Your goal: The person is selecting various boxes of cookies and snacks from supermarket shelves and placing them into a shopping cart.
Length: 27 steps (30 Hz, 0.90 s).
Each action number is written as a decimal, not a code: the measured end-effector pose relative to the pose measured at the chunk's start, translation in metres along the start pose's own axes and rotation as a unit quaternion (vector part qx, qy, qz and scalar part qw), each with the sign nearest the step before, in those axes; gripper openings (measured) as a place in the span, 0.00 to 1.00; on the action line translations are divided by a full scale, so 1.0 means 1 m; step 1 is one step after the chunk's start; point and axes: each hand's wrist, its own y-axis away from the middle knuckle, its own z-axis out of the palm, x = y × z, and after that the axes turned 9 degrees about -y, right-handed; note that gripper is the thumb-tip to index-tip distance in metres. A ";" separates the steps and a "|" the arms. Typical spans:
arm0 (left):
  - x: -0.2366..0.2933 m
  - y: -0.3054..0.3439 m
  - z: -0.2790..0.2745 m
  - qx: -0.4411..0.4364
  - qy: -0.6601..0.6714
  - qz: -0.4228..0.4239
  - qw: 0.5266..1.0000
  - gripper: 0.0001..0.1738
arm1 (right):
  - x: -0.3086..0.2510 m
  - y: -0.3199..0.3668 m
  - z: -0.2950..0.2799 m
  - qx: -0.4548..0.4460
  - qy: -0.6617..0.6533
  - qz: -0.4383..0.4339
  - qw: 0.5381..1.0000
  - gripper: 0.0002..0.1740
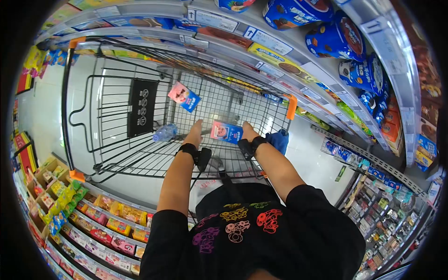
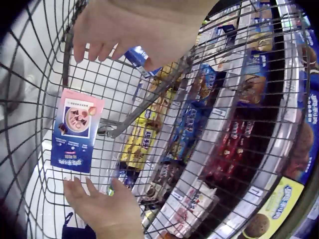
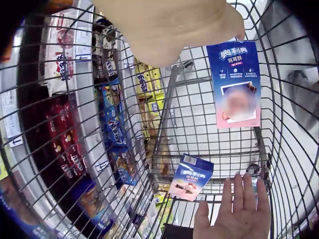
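Both hands reach into a wire shopping cart [image 1: 126, 161]. My right hand [image 1: 251, 132] has its fingertips right at the end of a pink-and-blue snack box [image 1: 227, 132]. In the left wrist view, this hand's fingers [image 2: 89, 188] are loosely extended beside the box's blue end, not wrapped around it. My left hand [image 1: 194, 134] holds nothing; the right wrist view shows its palm [image 3: 237, 219] with straight fingers. A second pink-and-blue box [image 1: 185, 97] lies on the cart's wire floor beyond the left hand. A clear plastic bottle [image 1: 165, 132] lies to the left of that hand.
Shelves of packaged biscuits [image 1: 289, 65] run close along the cart's far side, with blue tubs [image 1: 338, 39] higher up. A dark blue cloth-like item [image 1: 278, 141] is at the cart's right end. More snack shelves [image 1: 109, 224] stand at the lower left.
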 end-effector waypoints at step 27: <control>0.017 0.180 0.039 0.255 -0.386 0.407 0.787 0.43 | 0.033 0.119 0.076 -0.107 0.073 -0.035 0.991 0.29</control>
